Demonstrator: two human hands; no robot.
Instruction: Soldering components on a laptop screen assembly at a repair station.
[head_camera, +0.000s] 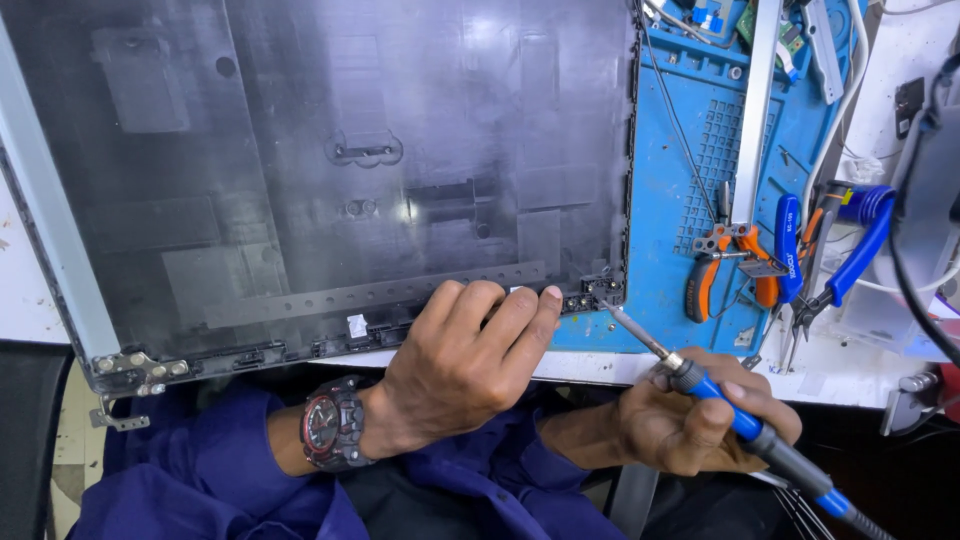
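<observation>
A person's left hand (465, 355) presses flat, fingers spread, on the lower edge of a dark laptop lid panel (330, 160) lying on the bench (880, 370), while the right hand (700, 415) grips a blue soldering iron (700, 385). The iron's tip hovers just beside the panel's lower right hinge corner (597, 292), not touching; work there appears barely begun, and pliers (730, 265) wait on the blue mat (660, 200).

Laptop lid (330, 150): dark plastic, faintly glossy.
Mat (665, 210), beside lid: blue, matt rubber.
Soldering iron (720, 400): metal tip, blue grip.
</observation>
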